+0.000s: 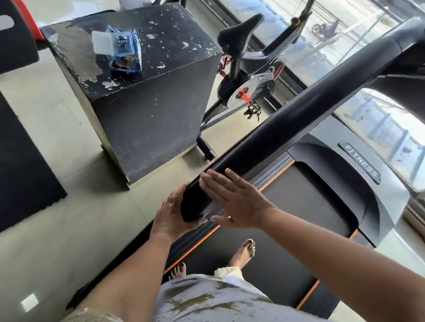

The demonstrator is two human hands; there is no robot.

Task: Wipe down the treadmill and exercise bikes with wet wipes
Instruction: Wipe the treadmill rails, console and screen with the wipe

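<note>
The left hand (170,216) curled round the end of the treadmill rail (296,118), the right hand (239,201) lay flat, fingers straight, against its side, and the wipes pack (124,51) sat on a box (155,100) well beyond both.

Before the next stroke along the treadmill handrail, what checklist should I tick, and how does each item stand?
1. Wipe in hand: cannot tell; none shows at left hand or right hand.
2. Open wipes pack on black box: ok.
3. Left hand holds handrail end: ok.
4. Right hand flat on handrail: ok.
5. Both feet on treadmill belt: ok.
</note>
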